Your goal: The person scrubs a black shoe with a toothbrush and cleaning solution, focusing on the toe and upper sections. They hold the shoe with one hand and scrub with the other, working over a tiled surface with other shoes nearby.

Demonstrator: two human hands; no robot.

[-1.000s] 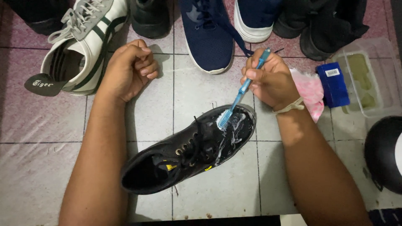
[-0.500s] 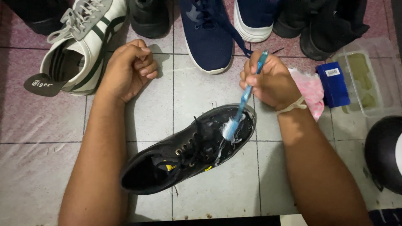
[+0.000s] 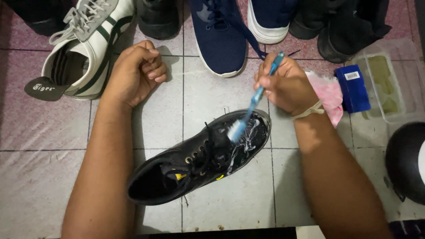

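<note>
- The right hand is closed around the handle of a blue toothbrush, with a pale band looped at the wrist
- The toothbrush slants down and to the left, and its bristle head touches the foamy toe of a black lace-up shoe
- The left hand is curled into a loose fist, holds nothing, and rests on the tiled floor apart from the black shoe
- The black shoe lies on the floor between the two forearms, toe towards the right hand, opening towards the viewer
- Just beside the right hand lie a pink cloth and a small blue box, with a clear plastic container next to them
- Above the hands stand a white sneaker with green stripes and a navy sneaker, among other dark shoes
- A dark rounded object shows at the right edge; I cannot tell what it is
</note>
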